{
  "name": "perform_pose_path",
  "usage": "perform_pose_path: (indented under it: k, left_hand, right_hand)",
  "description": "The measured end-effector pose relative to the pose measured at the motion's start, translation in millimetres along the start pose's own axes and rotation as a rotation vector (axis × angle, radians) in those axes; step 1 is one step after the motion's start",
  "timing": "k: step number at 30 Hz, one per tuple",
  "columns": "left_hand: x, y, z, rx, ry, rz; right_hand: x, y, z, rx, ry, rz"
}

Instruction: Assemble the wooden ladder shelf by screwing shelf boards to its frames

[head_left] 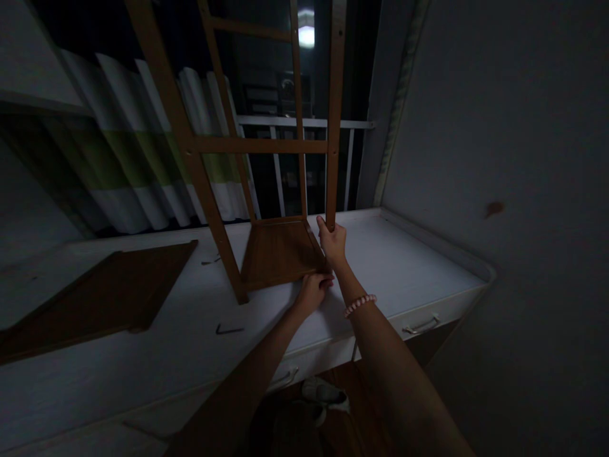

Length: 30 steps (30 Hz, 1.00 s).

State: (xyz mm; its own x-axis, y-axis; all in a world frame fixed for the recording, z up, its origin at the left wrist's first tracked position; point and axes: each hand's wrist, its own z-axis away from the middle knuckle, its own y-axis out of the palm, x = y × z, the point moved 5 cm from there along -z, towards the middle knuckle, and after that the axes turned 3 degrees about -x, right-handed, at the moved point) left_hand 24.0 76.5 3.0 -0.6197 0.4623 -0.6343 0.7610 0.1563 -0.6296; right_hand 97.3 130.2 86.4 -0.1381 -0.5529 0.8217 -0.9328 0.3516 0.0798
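Note:
A tall wooden rack frame stands upright on the white desk, with a slatless brown shelf board low between its posts. My right hand wraps round the lower part of the front right post. Just below it, my left hand is closed at the board's front right corner, fingertips curled there. What those fingers pinch, if anything, is too small and dark to make out. A black hex key lies on the desk left of my left hand.
Another brown wooden panel lies on the left of the white desk. Small dark pieces lie behind the rack's left post. A curtain and a window with white bars are behind. A wall bounds the right. Shoes are on the floor.

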Motion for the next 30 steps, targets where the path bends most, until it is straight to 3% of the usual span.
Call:
perform_pose_path:
  k: [11, 30]
  left_hand:
    - [-0.7, 0.1, -2.9, -0.051, 0.007, 0.003]
    - [-1.5, 2.9, -0.7, -0.006, 0.013, 0.01]
  right_hand:
    - [-2.6, 1.2, 0.9, 0.002, 0.006, -0.003]
    - [-3.5, 1.2, 1.1, -0.004, 0.005, -0.014]
